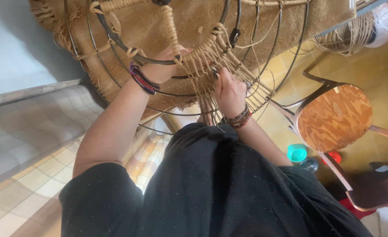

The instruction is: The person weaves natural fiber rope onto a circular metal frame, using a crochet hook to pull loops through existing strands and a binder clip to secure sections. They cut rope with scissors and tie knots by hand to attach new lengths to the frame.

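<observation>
Near the top right corner of the view, a spool of tan cord [356,35] lies on its side in clear plastic wrap, loose strands spilling from it onto the yellow tiled floor [378,70]. The work itself is a round wire frame [115,41] of dark concentric rings, held up in front of the person over a tan fringed mat [159,26]. Tan cord is wrapped along one spoke and knotted into a woven band [205,66] that fans out from the inner ring toward the outer rings, its ends hanging loose below. The left hand [163,66], with dark beaded bracelets at the wrist, is closed around the inner ring just beside the woven band. The right hand [229,90], also wearing bracelets, pinches strands of the cord at the band's lower edge, fingers curled shut on them. To the right stands a wooden chair [334,116] with a metal frame. On the floor under its near edge sit a teal-lidded container [297,152], a small metal tin [309,164] and something red [334,156]; their contents cannot be seen. A checked cloth [22,145] covers the left side.
</observation>
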